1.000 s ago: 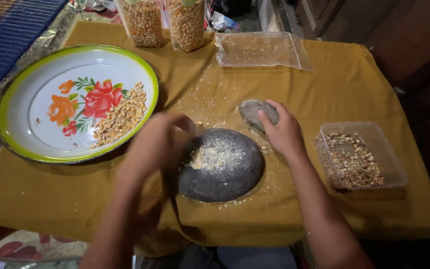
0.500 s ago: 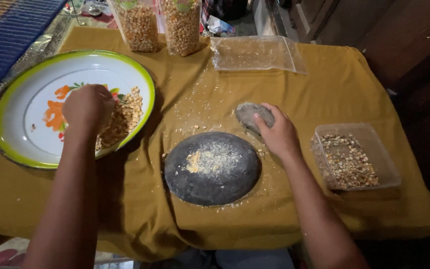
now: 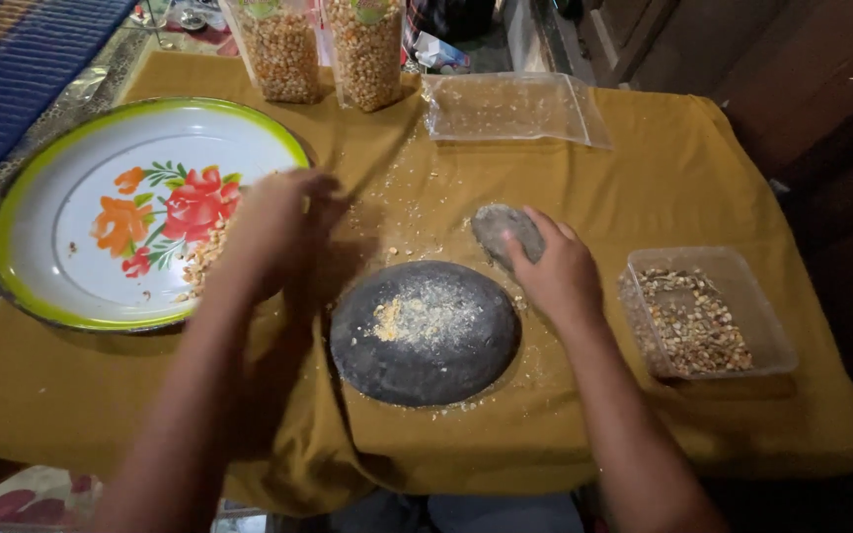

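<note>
A round, flat, dark grinding stone (image 3: 426, 370) lies on the mustard cloth with pale crushed grain (image 3: 417, 316) on its top. My right hand (image 3: 557, 274) rests just past the slab's right rim, fingers laid over a small grey hand stone (image 3: 496, 225). My left hand (image 3: 273, 232) is blurred, its fingers curled, above the right edge of a white flowered plate (image 3: 51, 212) with a green-yellow rim. It hovers over the pile of kernels (image 3: 199, 265) on the plate. What the curled fingers hold is hidden.
Two clear packs of corn kernels (image 3: 283, 49) (image 3: 367, 49) stand at the back. A flat clear plastic bag (image 3: 510, 109) lies behind the hand stone. A clear tub of broken grain (image 3: 693, 321) sits at the right. Crumbs are scattered on the cloth (image 3: 663, 178).
My left hand went from the grinding stone to the kernel pile on the plate, and has now drawn back to the right toward the slab. The right hand stayed on the small stone.
</note>
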